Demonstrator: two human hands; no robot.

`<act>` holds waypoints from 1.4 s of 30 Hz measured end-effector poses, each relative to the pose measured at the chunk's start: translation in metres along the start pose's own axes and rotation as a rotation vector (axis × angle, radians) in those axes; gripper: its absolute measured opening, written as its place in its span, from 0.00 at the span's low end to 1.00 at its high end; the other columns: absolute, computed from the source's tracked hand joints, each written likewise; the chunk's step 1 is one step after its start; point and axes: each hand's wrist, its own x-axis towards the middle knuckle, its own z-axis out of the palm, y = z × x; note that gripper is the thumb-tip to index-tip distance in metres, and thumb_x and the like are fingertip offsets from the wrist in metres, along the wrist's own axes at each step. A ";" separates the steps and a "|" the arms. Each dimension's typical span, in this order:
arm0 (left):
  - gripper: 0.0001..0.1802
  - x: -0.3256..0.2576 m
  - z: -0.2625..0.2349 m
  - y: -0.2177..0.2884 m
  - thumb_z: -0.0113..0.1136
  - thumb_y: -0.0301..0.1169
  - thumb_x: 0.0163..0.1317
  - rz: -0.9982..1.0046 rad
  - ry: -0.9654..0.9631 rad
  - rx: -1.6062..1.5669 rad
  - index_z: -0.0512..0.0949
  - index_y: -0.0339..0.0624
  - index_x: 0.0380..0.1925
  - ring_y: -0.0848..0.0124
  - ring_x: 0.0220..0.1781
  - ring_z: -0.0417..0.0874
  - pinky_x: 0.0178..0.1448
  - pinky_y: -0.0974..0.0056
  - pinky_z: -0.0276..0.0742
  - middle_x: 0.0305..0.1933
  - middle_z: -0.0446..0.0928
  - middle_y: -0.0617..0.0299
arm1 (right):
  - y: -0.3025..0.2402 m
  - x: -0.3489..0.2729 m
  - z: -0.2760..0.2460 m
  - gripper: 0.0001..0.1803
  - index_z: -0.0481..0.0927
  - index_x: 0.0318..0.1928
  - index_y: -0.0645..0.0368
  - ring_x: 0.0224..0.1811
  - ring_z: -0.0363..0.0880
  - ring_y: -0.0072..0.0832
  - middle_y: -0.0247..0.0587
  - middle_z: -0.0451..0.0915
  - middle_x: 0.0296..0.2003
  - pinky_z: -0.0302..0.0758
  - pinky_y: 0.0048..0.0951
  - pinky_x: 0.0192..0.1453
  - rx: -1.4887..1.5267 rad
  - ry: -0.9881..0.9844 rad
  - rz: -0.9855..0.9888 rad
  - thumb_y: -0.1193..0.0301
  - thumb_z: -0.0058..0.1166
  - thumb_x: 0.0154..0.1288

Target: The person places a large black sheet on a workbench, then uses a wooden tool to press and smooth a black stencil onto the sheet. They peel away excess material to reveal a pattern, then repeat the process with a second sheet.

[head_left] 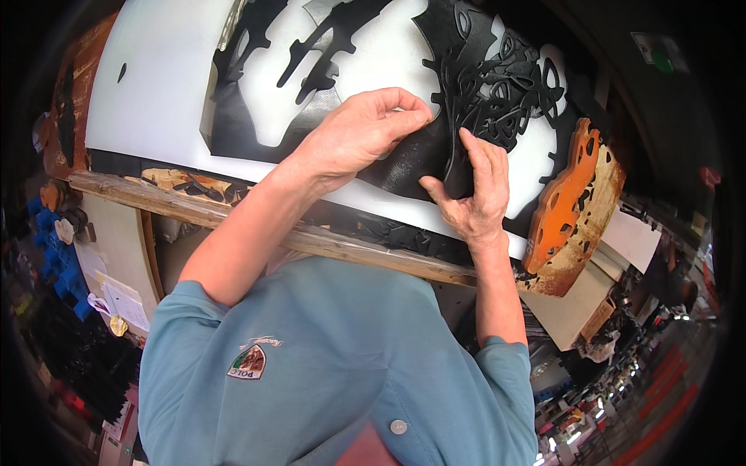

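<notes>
A stack of black leather-like sheets (400, 167) with cut-out shapes lies on the white board (159, 81). My left hand (361, 132) hovers over it, thumb and forefinger pinched together; whatever may be between the fingertips is too small to make out. At the raised, layered edge of the sheets is my right hand (478, 186). Its thumb rests on the left side of that edge and its fingers on the right, so the edge lies in its grip. Beyond my right hand is a tangled heap of black looped cut-outs (509, 85).
An orange, wavy-edged cutting die (563, 202) stands at the right on a worn brown board (594, 225). A wooden rail (334, 245) runs along the near edge, with black scraps behind it. Blue plastic bins (58, 260) sit at the far left.
</notes>
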 end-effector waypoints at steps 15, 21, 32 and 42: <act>0.21 -0.017 0.049 -0.035 0.77 0.30 0.63 0.914 0.328 0.695 0.83 0.36 0.54 0.57 0.55 0.87 0.61 0.58 0.82 0.54 0.84 0.49 | 0.011 0.003 -0.033 0.14 0.85 0.59 0.67 0.51 0.87 0.25 0.42 0.89 0.52 0.83 0.28 0.61 1.191 0.337 0.719 0.74 0.63 0.79; 0.23 0.016 0.063 -0.024 0.78 0.36 0.66 0.765 0.225 0.636 0.75 0.35 0.47 0.60 0.41 0.88 0.45 0.58 0.86 0.40 0.82 0.52 | 0.001 0.004 -0.025 0.15 0.85 0.60 0.67 0.48 0.83 0.20 0.37 0.88 0.50 0.80 0.24 0.55 1.062 0.270 0.640 0.73 0.64 0.79; 0.13 0.024 0.014 -0.022 0.56 0.35 0.84 0.596 0.323 0.230 0.79 0.37 0.42 0.78 0.29 0.80 0.36 0.67 0.78 0.26 0.77 0.66 | 0.010 0.015 -0.027 0.09 0.87 0.53 0.64 0.46 0.90 0.27 0.43 0.90 0.48 0.88 0.30 0.53 1.262 0.412 0.714 0.75 0.62 0.78; 0.17 0.017 -0.040 0.011 0.51 0.37 0.86 0.570 0.522 0.049 0.78 0.38 0.38 0.76 0.27 0.81 0.31 0.71 0.77 0.24 0.76 0.65 | 0.149 -0.037 -0.237 0.18 0.79 0.62 0.72 0.56 0.86 0.42 0.50 0.87 0.54 0.84 0.46 0.64 1.070 1.033 0.562 0.72 0.59 0.80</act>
